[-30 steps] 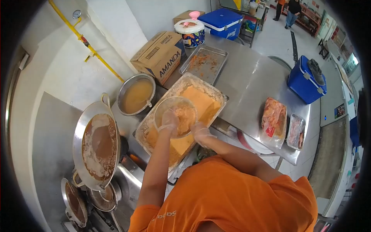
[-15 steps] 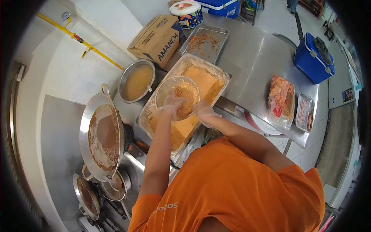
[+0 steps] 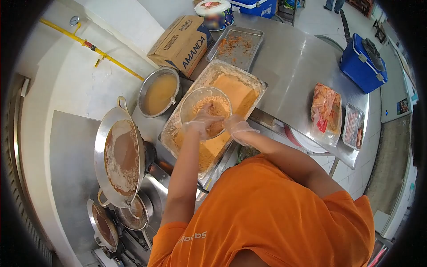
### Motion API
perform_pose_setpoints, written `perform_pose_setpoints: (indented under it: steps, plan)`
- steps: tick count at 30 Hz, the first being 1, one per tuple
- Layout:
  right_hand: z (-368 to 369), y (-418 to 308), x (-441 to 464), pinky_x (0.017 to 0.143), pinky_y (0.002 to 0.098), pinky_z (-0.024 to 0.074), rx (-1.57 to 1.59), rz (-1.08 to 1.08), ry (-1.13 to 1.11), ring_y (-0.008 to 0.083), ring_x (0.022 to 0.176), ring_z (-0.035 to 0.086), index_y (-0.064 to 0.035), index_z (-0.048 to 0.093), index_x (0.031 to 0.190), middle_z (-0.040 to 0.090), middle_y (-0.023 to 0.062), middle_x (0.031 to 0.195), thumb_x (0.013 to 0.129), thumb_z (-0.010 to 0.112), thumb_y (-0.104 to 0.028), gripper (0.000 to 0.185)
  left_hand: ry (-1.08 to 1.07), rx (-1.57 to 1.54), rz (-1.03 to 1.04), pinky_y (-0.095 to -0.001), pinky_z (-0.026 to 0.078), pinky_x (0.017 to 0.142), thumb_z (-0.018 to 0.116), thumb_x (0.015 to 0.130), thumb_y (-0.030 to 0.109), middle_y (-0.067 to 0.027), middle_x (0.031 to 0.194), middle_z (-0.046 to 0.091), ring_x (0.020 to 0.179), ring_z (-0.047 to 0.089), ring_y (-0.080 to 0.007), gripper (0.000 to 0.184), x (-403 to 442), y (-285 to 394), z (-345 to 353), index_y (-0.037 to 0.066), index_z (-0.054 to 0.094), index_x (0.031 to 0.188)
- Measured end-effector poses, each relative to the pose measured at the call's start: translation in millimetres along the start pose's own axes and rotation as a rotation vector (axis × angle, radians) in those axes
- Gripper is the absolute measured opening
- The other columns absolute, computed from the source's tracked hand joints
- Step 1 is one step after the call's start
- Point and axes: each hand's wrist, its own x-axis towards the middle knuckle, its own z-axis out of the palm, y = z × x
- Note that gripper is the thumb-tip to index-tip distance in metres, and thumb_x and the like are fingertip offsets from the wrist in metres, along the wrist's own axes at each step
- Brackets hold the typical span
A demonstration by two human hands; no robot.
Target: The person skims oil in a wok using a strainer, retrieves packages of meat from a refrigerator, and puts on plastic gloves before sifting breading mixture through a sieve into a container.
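A round, pale bowl (image 3: 189, 104) rests in a large rectangular tray (image 3: 262, 89) of orange-tan powder (image 3: 231, 84). Crumbly orange-brown bits (image 3: 218, 102) lie inside the bowl. My left hand (image 3: 201, 122), in a clear plastic glove, reaches over the near left rim, its fingers spread down among the bits. Also gloved, my right hand (image 3: 236, 126) grips the bowl's right rim; some of its fingertips are hidden.
A metal bowl of cloudy tan liquid (image 3: 159, 93) stands left of the tray. Nearer are a large wok (image 3: 120, 151) and smaller pans (image 3: 103, 227). Behind are an AMANDA carton (image 3: 180, 44) and a crumb-strewn metal tray (image 3: 238, 46). Bagged raw meat (image 3: 326, 109) and a blue cooler (image 3: 362, 62) sit right.
My left hand's fingers have shifted and spread farther apart within the bowl. My right hand stays at the rim. The whole view has shifted slightly.
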Motion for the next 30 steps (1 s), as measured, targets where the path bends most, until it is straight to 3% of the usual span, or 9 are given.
perform_pose_setpoints:
  steps: [4,11,13,17,21,23,26,28,30]
  plan:
    - [-5,-31,-6,0.076,0.0453,0.0505,0.229,0.327,0.0,0.0442,0.086,0.066,0.0056,0.067,0.093,0.066,0.0296,0.088,0.086,0.054,-0.03,0.038,0.053,-0.208,-0.068,-0.0367,0.049,0.095,0.08,0.072,0.02,-0.0233,0.139,0.049,0.121,0.055,-0.0337,0.084,9,16,7,0.013,0.039,0.146]
    - [-23,-17,-9,0.082,0.0467,0.051,0.148,0.211,0.008,0.0441,0.095,0.065,0.0028,0.069,0.095,0.065,0.0309,0.097,0.088,0.047,-0.029,0.04,0.161,0.21,-0.039,-0.04,0.048,0.094,0.079,0.075,0.022,-0.0242,0.131,0.056,0.118,0.058,-0.0355,0.075,-13,26,-26,0.011,0.046,0.141]
    - [-25,-23,-7,0.08,0.046,0.0509,0.128,0.21,0.023,0.044,0.091,0.065,0.0061,0.067,0.092,0.066,0.0306,0.092,0.087,0.054,-0.031,0.039,0.066,-0.308,-0.075,-0.0412,0.049,0.092,0.068,0.078,0.008,-0.0257,0.128,0.057,0.118,0.057,-0.0373,0.067,-7,30,-19,0.011,0.046,0.141]
    - [-38,-23,-2,0.081,0.0459,0.051,0.096,0.231,-0.081,0.0441,0.092,0.065,0.006,0.067,0.092,0.065,0.0306,0.093,0.086,0.054,-0.031,0.039,0.127,-0.389,-0.19,-0.0399,0.047,0.096,0.071,0.077,0.019,-0.0255,0.13,0.056,0.12,0.055,-0.038,0.074,1,37,-3,0.017,0.041,0.145]
    - [-73,-30,-15,0.084,0.0461,0.051,-0.12,0.072,0.085,0.0435,0.095,0.065,0.0052,0.067,0.092,0.065,0.0307,0.092,0.087,0.053,-0.029,0.037,0.194,0.242,0.138,-0.0421,0.049,0.094,0.07,0.082,0.023,-0.0243,0.124,0.059,0.116,0.058,-0.0347,0.065,31,3,-2,0.008,0.045,0.14]
    - [-76,-29,-13,0.079,0.0416,0.0557,-0.337,-0.089,0.012,0.0364,0.093,0.068,0.002,0.071,0.097,0.069,0.0235,0.094,0.088,0.052,-0.009,0.024,0.303,0.341,0.251,-0.0409,0.05,0.093,0.07,0.082,0.025,-0.0241,0.125,0.059,0.115,0.058,-0.0345,0.066,25,10,-1,0.007,0.044,0.14]
    - [-75,-10,5,0.078,0.042,0.0558,-0.459,-0.098,-0.023,0.0371,0.093,0.068,-0.0003,0.072,0.097,0.069,0.0234,0.097,0.086,0.053,-0.007,0.023,0.197,0.324,0.04,-0.0397,0.049,0.095,0.073,0.08,0.028,-0.0247,0.125,0.058,0.116,0.058,-0.033,0.073,-5,63,-26,0.005,0.04,0.142]
    - [-54,-5,12,0.077,0.0424,0.0558,-0.408,-0.058,0.08,0.0372,0.093,0.068,-0.0005,0.072,0.096,0.069,0.0238,0.096,0.085,0.053,-0.007,0.023,-0.097,-0.118,-0.292,-0.0387,0.047,0.098,0.078,0.076,0.034,-0.0254,0.126,0.058,0.117,0.058,-0.0306,0.085,-14,82,-37,0.008,0.036,0.145]
    - [-42,-19,7,0.077,0.0428,0.0558,-0.349,-0.018,0.166,0.0373,0.093,0.069,-0.0008,0.073,0.095,0.069,0.0241,0.095,0.085,0.053,-0.007,0.024,-0.043,-0.386,-0.253,-0.0384,0.047,0.098,0.079,0.075,0.036,-0.0257,0.126,0.057,0.117,0.058,-0.031,0.088,13,54,-7,0.008,0.034,0.146]
